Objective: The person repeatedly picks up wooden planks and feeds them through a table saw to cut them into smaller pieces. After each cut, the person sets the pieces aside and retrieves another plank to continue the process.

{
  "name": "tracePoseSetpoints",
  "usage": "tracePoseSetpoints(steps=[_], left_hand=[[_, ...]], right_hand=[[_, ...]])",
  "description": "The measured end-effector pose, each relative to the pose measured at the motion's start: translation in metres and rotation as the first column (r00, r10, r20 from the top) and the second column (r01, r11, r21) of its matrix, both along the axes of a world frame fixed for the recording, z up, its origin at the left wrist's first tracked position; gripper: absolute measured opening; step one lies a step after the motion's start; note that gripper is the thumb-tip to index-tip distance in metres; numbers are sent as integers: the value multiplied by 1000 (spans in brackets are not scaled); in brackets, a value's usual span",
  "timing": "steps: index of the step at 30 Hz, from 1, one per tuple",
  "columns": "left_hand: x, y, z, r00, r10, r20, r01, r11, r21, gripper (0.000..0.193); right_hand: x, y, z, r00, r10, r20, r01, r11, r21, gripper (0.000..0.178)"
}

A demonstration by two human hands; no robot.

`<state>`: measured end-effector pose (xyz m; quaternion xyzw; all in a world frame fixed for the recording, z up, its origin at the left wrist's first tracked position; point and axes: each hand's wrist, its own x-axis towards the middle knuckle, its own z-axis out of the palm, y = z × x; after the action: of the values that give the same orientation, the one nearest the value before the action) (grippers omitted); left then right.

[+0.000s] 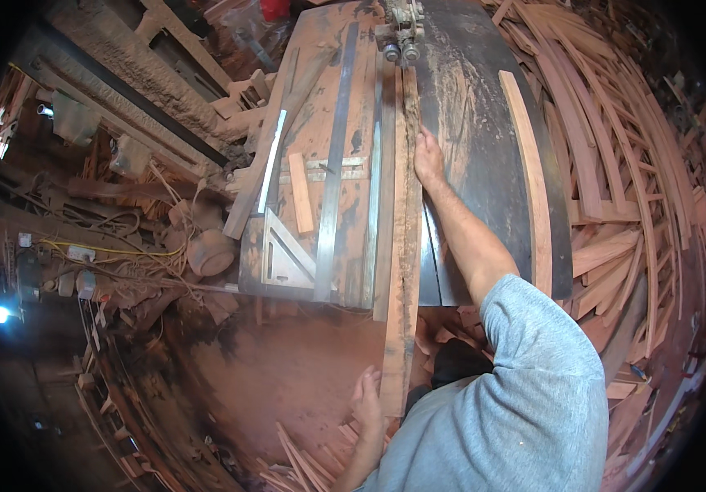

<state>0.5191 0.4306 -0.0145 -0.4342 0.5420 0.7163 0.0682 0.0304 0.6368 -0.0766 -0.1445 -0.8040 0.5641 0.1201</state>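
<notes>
A long, rough-edged wooden board (405, 246) runs lengthwise over the saw table (476, 213), its near end sticking out past the table's front edge. At the far end it meets the metal guide block with rollers (401, 41) of what looks like a bandsaw; the blade itself I cannot make out. My right hand (429, 160) grips the board's right edge, short of the guide, with fingers curled. Near the board's close end, my left hand (367, 398) holds its left edge, some fingers hidden. Along the board's left side lies a straight metal fence (373, 205).
On the table's left part lie a metal set square (287, 254), a steel bar (338, 164) and a short wood block (300, 193). A pale strip (529, 180) lies on the right. Piled offcuts (607, 107) crowd the right side; cables and dusty machinery (164, 90) stand left.
</notes>
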Motion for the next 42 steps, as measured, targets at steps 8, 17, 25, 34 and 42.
tracePoseSetpoints(steps=[8,17,25,34,42], left_hand=[[-33,12,3,999,18,-26,-18,1000,5,57],[-64,21,4,993,32,-116,-31,999,10,63],[-107,33,-12,970,178,-166,-183,983,-13,67],[-117,20,-5,855,-468,-223,178,670,-721,65],[-126,-23,52,218,-858,465,315,-389,-866,85]], right_hand=[[31,-3,31,991,46,125,-24,984,-177,58],[151,-38,25,995,89,35,-81,981,-176,54],[100,-24,17,999,33,-30,-36,994,-107,51],[65,-13,16,1000,28,-3,-28,996,-88,52],[69,-13,28,994,78,70,-67,986,-155,53]])
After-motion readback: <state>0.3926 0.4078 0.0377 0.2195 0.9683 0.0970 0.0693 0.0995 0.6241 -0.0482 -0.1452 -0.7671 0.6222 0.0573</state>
